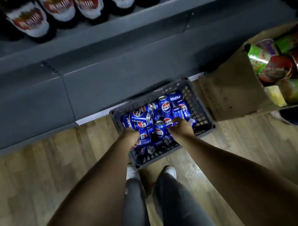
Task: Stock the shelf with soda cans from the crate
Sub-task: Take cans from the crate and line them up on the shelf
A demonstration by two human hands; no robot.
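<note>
A dark grey plastic crate (200,109) stands on the wooden floor against the foot of the grey shelf unit (95,43). Several blue soda cans (165,106) lie jumbled inside it. Both my hands reach down into the crate. My left hand (129,136) has its fingers curled round a blue can (143,136) at the crate's left middle. My right hand (180,127) grips another blue can (169,122) near the centre. An upright can (160,128) stands between the two hands.
Dark bottles (31,20) with white and red labels fill the shelf above. An open cardboard box (233,88) of green and red snack packets sits to the right of the crate. My legs and white shoes (169,171) stand just before the crate on the floor.
</note>
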